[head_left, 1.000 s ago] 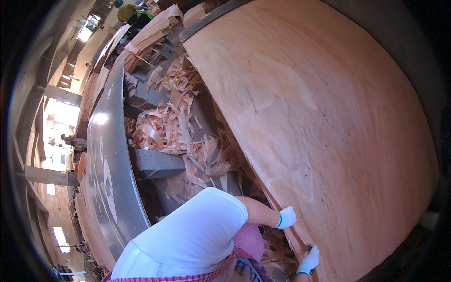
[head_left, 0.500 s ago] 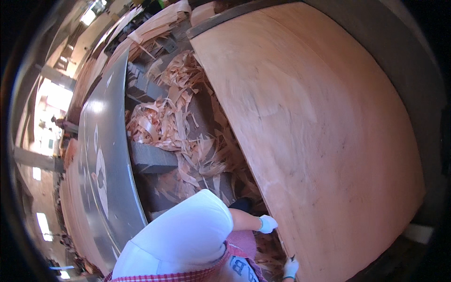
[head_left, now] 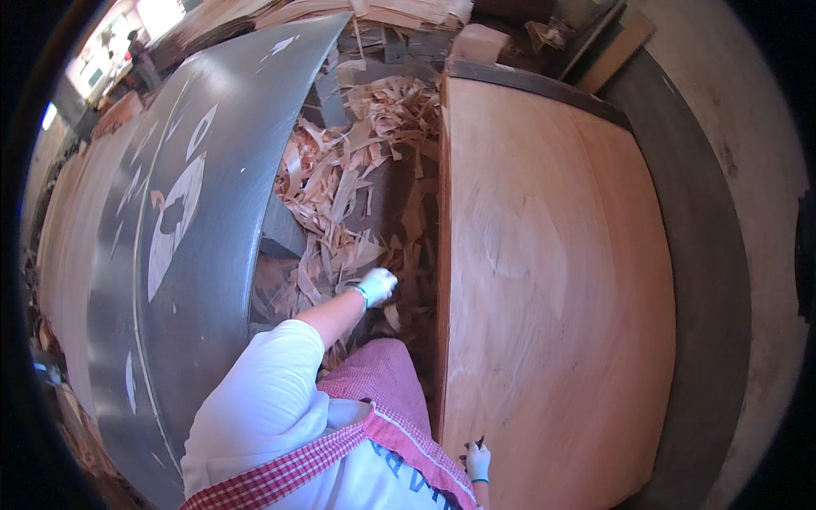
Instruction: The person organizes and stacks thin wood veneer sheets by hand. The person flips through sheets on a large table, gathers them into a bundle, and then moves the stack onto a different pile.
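Note:
My left hand [head_left: 378,286], in a white glove, is out over the gap left of the veneer stack, its fingers curled closed. Whatever they hold, if anything, is hidden. Down at the near left part of the stack, my right hand [head_left: 478,463], also gloved, is closed on a small dark tool [head_left: 477,443] whose kind I cannot make out. The hand is over the top sheet close to its left edge. Broad and reddish-tan, the veneer stack [head_left: 561,289] has pale smears and small dark marks on its surface.
Torn veneer strips [head_left: 340,183] litter the gap between the stack and a grey metal-like sheet [head_left: 217,212] at left. A dark beam [head_left: 544,89] lies along the stack's far end. More veneer piles [head_left: 246,21] stand at the back. A person [head_left: 140,55] is far off.
My left hand has come away from the stack's edge, leftward over the gap. My right hand remains by the near left edge with the tool. The view has turned and shifted.

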`<state>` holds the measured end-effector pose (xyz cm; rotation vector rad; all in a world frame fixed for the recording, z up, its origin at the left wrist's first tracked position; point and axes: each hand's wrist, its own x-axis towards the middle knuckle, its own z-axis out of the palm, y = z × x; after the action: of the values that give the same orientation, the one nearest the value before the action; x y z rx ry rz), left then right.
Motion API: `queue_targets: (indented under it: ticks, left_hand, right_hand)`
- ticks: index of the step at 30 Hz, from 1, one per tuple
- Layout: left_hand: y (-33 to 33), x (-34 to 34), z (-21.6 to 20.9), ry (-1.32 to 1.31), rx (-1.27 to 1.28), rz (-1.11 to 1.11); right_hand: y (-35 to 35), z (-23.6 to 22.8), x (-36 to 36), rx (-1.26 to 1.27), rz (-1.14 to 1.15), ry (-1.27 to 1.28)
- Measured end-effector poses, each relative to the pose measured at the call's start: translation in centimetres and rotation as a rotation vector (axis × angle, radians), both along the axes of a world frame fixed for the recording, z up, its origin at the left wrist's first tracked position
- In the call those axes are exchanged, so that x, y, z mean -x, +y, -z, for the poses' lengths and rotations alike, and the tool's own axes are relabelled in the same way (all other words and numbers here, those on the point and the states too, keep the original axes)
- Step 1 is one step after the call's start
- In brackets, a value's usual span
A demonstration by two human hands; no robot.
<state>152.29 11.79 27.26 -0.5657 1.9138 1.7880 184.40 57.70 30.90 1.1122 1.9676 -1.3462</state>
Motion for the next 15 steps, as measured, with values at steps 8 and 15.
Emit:
queue_targets:
  ticks: [8, 15]
  left_hand:
    - [-9.8, 24.0, 0.2, 0.024, -0.172, -0.279]
    - [-13.4, 54.8, 7.6, 0.06, -0.149, -0.302]
  right_hand:
    - [-4.5, -1.0, 13.8, -0.193, -0.166, -0.096]
    - [-15.4, 3.3, 26.4, -0.196, -0.171, -0.314]
